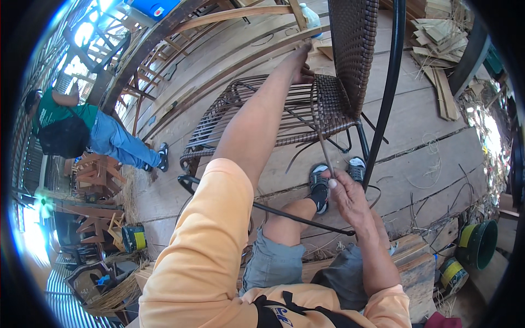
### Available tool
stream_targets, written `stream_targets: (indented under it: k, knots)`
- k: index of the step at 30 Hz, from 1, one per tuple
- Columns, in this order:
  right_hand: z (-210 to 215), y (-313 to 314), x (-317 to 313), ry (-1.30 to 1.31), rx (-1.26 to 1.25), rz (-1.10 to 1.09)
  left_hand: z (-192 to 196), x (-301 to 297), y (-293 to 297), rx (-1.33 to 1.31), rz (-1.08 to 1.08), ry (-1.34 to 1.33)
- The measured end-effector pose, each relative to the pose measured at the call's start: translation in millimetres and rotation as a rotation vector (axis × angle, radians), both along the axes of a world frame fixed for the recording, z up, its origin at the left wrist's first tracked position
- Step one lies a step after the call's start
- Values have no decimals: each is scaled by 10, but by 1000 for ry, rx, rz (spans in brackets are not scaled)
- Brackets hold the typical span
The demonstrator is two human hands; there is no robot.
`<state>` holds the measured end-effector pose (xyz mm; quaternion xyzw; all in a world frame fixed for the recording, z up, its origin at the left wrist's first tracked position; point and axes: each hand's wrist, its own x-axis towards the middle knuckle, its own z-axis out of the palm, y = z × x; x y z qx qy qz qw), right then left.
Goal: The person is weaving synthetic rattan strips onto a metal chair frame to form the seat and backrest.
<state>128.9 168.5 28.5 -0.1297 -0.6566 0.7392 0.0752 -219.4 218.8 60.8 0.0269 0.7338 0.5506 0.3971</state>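
A chair with a dark metal frame stands in front of me, turned sideways. Its backrest is closely woven in brown strips. Its seat is woven near the backrest, while spaced strands run across the rest. My left hand reaches over to the far side of the seat, by the woven part, with its fingers apart. In my right hand, on the near side, a thin brown weaving strip is pinched between thumb and fingers. It runs taut up to the woven part of the seat.
A person in a green shirt stands at the left. Wood offcuts lie piled at the far right. Buckets stand at the lower right, and loose strips lie on the plank floor. A bottle stands beyond the chair.
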Motion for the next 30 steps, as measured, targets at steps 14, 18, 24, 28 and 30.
stream_targets:
  k: [14,18,24,28,30]
  knots:
    - [99,-169,57,126,-485,-153,625,1588,-1482,-265,-960,1453]
    - [154,-228,30,163,-584,-145,437,1771,-1431,-382,-865,1643]
    - [314,-251,46,174,-694,-191,377,1815,-1363,-251,-738,1831]
    - [465,-237,46,172,-853,-261,389,1830,-1384,-308,-751,1902]
    - [495,-188,62,149,-878,-276,345,1812,-1375,-302,-740,1929]
